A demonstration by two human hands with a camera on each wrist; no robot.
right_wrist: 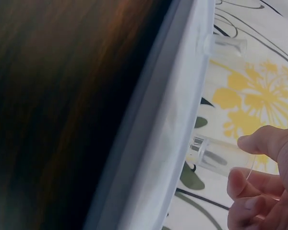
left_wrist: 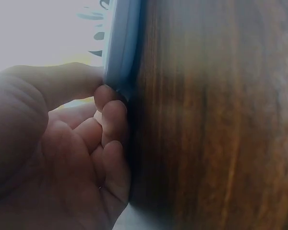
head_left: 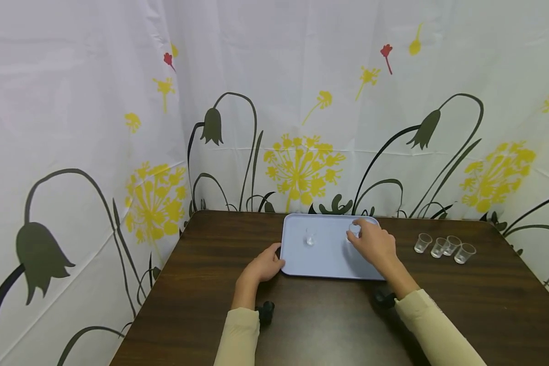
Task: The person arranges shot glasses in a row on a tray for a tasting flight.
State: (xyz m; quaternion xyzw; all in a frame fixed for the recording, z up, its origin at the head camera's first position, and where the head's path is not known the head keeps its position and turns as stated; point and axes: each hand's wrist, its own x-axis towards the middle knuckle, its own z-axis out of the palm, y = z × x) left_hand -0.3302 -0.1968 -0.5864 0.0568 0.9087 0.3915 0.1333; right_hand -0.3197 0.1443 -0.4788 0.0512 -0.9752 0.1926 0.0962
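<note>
A pale blue tray [head_left: 329, 262] lies on the dark wooden table. At the tray's left edge, my left hand [head_left: 262, 264] holds the rim; in the left wrist view its thumb and curled fingers meet at the tray edge [left_wrist: 121, 48]. Over the tray's right half, my right hand [head_left: 374, 244] pinches a small clear plastic cup [right_wrist: 216, 155] near its rim between thumb and fingers. The cup's base is at the tray surface. A second clear cup [head_left: 310, 237] stands upright on the tray's left half.
Several more clear cups [head_left: 439, 248] stand in a group on the table, right of the tray. A white curtain [head_left: 274, 66] with printed flowers hangs behind the table [head_left: 320, 320]. A dark device is strapped at each wrist.
</note>
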